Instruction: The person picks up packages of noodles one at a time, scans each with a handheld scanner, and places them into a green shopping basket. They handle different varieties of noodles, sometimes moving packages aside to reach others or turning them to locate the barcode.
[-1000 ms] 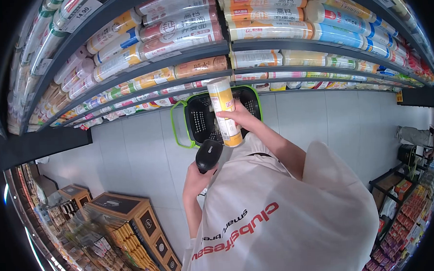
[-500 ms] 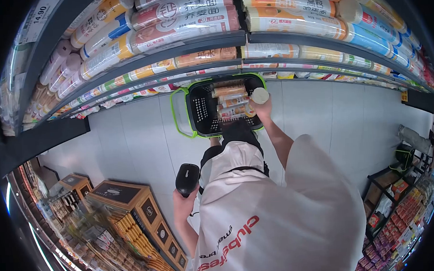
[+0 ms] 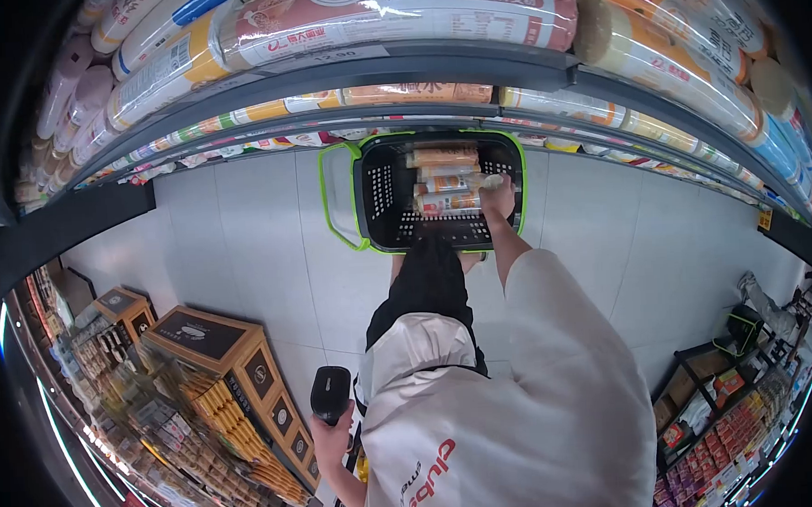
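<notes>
My right hand (image 3: 498, 198) is inside the black basket (image 3: 392, 237) with the green rim, closed round a pack of noodles (image 3: 492, 183) whose pale round end faces up. Beside it in the basket lie several cylindrical noodle packs (image 3: 447, 202) in clear and orange wrapping. The basket's green handle (image 3: 329, 202) hangs out to its left. Lower left, my left hand (image 3: 331, 435) grips a black handheld barcode scanner (image 3: 331, 393), with its handle mostly hidden by the fingers.
Shelves of packed noodles (image 3: 396, 23) rise in front, with a dark shelf edge (image 3: 344, 70) overhanging the basket's far side. Wooden display boxes (image 3: 206, 344) stand at the lower left. A black rack of packaged goods (image 3: 716, 403) is at the lower right, above the grey tiled floor (image 3: 594, 209).
My right hand has gone lower into the basket with the noodle pack, which was above the right rim. My left hand still holds the scanner. The view has come closer to the shelf.
</notes>
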`<action>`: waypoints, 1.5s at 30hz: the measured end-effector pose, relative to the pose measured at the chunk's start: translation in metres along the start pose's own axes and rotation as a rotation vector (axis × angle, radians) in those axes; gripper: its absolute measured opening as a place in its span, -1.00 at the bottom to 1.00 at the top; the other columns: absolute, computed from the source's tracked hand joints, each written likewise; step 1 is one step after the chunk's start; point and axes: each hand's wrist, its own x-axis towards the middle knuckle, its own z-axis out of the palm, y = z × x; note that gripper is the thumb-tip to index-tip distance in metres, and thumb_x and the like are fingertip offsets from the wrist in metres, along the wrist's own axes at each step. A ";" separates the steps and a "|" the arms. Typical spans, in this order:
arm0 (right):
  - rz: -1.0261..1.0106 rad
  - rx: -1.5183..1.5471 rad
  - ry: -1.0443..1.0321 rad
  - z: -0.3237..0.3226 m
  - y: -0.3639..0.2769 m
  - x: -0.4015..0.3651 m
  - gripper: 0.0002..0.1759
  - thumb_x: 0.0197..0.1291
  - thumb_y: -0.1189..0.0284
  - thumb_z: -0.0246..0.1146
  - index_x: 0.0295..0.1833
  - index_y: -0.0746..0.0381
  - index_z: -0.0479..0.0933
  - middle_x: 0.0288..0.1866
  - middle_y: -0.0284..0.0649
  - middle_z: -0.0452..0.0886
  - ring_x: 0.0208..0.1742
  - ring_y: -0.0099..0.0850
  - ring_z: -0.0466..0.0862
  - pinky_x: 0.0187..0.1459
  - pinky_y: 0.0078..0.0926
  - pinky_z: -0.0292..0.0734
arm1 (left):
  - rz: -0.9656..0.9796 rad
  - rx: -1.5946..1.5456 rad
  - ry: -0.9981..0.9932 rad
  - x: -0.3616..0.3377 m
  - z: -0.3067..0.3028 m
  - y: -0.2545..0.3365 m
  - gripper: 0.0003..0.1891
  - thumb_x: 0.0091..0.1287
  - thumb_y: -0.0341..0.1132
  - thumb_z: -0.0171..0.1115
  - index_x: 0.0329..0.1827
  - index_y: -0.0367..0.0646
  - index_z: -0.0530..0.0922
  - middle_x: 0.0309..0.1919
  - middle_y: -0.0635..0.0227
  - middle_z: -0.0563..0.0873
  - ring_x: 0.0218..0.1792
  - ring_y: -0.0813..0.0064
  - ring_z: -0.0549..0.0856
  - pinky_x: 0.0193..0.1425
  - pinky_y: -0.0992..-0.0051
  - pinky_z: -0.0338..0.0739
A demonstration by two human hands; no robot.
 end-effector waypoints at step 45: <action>0.086 -0.300 -0.680 0.216 0.166 0.020 -0.39 0.20 0.15 0.31 0.26 0.30 0.52 0.08 -0.06 0.69 0.04 -0.18 0.70 0.07 -0.27 0.53 | -0.423 -0.168 -0.076 0.059 0.077 -0.157 -0.61 0.17 -0.23 0.52 -0.10 -0.34 0.63 -0.27 0.23 0.73 -0.25 0.48 0.67 -0.11 0.39 0.55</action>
